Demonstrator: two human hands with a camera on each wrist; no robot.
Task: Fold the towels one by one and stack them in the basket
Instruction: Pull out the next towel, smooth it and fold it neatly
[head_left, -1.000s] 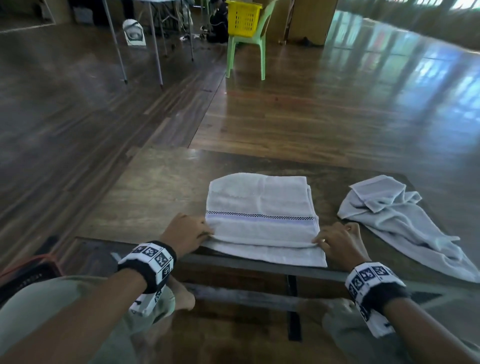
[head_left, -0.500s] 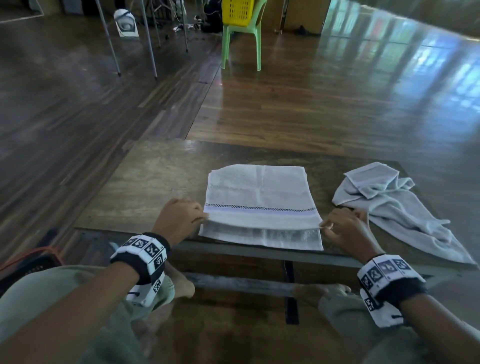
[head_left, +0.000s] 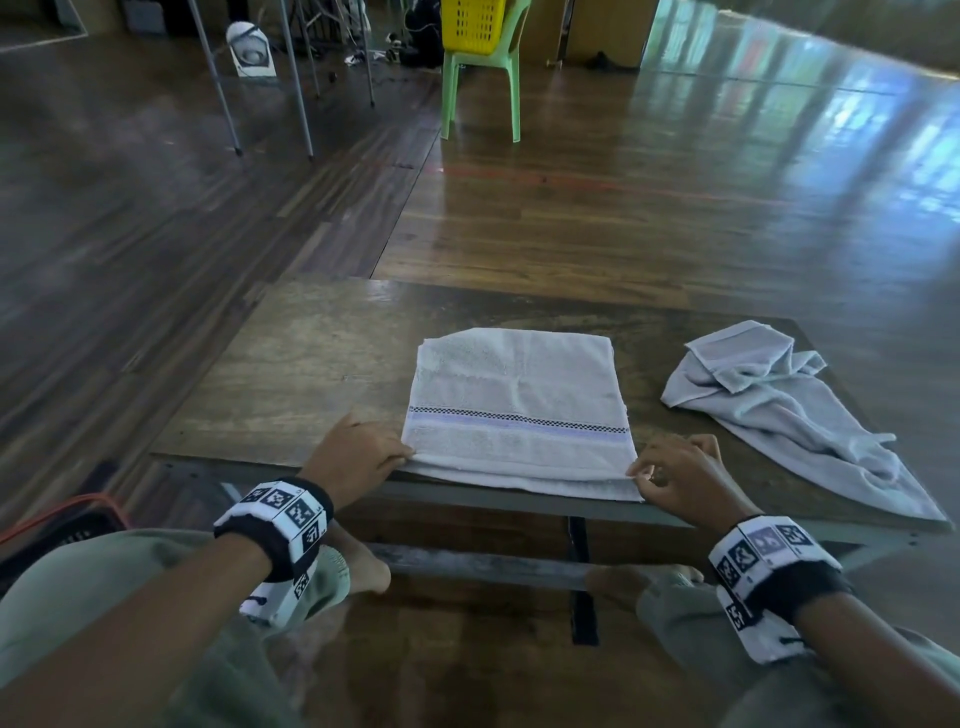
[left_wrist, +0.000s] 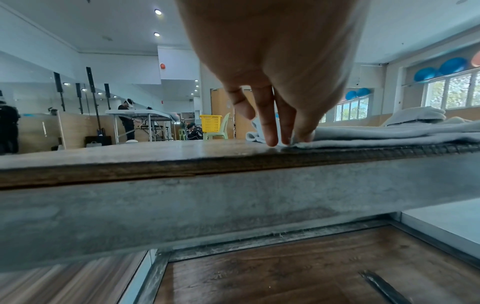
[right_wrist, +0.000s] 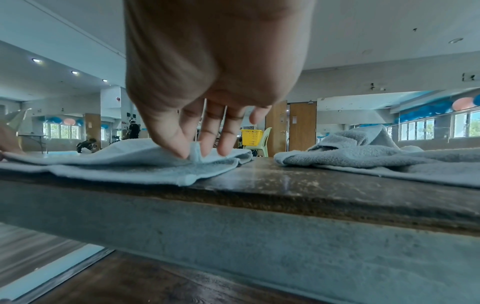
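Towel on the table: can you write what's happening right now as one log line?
step: folding | striped towel: flat on table | left hand, right hand: pinching near corners | crumpled towel: waiting at right

Premises: a large indoor hall of the studio or gym type. Evidence: wide polished wood-strip floor (head_left: 597, 208); mirrored wall (left_wrist: 36, 98) left of the yellow basket (left_wrist: 210, 123); blue exercise balls (left_wrist: 453, 65) stored above the windows to its right; recessed ceiling lights (left_wrist: 157, 12); folding table (left_wrist: 140, 113) with other persons beside the basket.
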